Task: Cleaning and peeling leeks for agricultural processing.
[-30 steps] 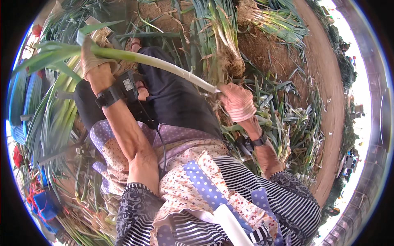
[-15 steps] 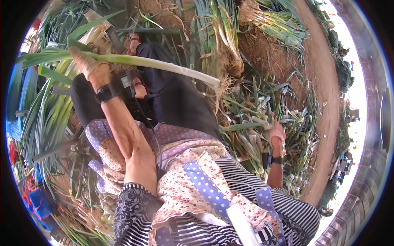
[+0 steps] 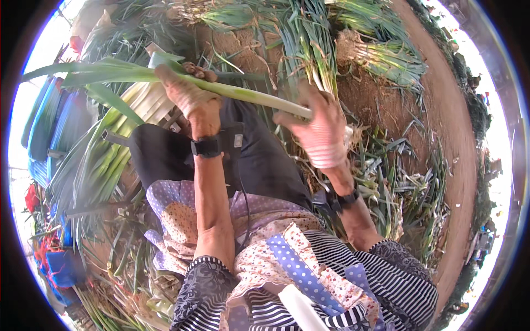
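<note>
My left hand [image 3: 190, 99] is closed around the green upper stalk of a long leek [image 3: 251, 96], held crosswise over my knees. Its leaves fan out to the left and its white end points right. By that white end is my right hand [image 3: 320, 129], slightly blurred, with thumb and fingers spread. The hand covers the leek's root end, and whether they touch I cannot tell. Pale wrapping covers both palms. Left of my knee, a pile of leeks [image 3: 105, 146] lies with pale stalks and green leaves, beside metal bars [image 3: 116, 138].
Cut leaves and trimmings [image 3: 392, 182] cover the ground at my right. Unpeeled leeks with roots [image 3: 381, 58] lie farther off, near another upright-looking bunch [image 3: 309, 44]. Blue bundles [image 3: 52, 127] and a blue object with red strings [image 3: 61, 269] are at the far left.
My right hand has come up from the trimmings at the right to the leek's white end, its fingers now spread. The left hand still grips the leek; the whole view has shifted somewhat.
</note>
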Available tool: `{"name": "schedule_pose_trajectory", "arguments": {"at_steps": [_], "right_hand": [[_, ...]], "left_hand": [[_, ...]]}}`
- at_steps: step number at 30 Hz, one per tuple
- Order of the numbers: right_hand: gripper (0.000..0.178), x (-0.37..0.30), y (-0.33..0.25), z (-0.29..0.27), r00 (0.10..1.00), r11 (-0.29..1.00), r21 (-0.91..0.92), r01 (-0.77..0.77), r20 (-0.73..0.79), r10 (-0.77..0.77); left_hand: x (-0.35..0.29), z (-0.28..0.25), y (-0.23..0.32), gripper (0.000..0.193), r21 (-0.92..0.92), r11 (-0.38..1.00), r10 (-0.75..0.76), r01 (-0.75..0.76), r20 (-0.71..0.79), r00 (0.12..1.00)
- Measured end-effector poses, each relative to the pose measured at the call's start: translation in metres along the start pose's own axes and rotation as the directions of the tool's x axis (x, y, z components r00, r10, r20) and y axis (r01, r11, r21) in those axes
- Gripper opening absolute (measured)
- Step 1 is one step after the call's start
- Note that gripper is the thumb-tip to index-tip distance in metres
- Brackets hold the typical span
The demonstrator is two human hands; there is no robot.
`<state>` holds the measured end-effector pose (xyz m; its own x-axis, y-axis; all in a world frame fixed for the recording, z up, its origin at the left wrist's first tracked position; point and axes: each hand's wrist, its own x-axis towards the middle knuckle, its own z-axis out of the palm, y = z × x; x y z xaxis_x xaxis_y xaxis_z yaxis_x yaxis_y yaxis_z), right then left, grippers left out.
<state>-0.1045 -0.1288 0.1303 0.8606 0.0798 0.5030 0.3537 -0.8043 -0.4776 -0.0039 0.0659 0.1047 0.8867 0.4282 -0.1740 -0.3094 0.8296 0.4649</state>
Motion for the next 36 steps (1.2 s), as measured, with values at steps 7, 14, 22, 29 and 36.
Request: {"name": "schedule_pose_trajectory", "arguments": {"at_steps": [7,14,22,29,36], "right_hand": [[0.063,0.038,-0.006,0.042,0.976,0.966,-0.178,0.186,0.143,-0.162],[0.055,0.032,0.003,0.046,0.97,0.963,-0.173,0.205,0.164,-0.177],[0.049,0.008,0.013,0.037,0.963,0.963,-0.013,0.269,0.004,-0.269],[0.044,-0.042,0.019,-0.031,0.868,0.772,0.476,-0.421,0.458,0.191],[0.034,-0.124,0.081,-0.049,0.661,0.84,-0.031,-0.541,0.602,0.448]], "left_hand": [[-0.016,0.021,-0.013,0.039,0.026,0.999,0.031,-0.031,0.021,0.999],[-0.017,0.019,-0.024,0.039,0.03,0.999,-0.035,0.036,-0.024,0.999],[-0.021,0.018,-0.025,0.036,0.1,0.995,-0.028,0.027,0.006,1.0],[0.001,-0.001,0.003,0.046,0.163,0.98,0.116,-0.118,0.023,0.993],[0.02,-0.012,0.04,0.042,0.238,0.942,0.262,-0.236,-0.08,0.962]]}}
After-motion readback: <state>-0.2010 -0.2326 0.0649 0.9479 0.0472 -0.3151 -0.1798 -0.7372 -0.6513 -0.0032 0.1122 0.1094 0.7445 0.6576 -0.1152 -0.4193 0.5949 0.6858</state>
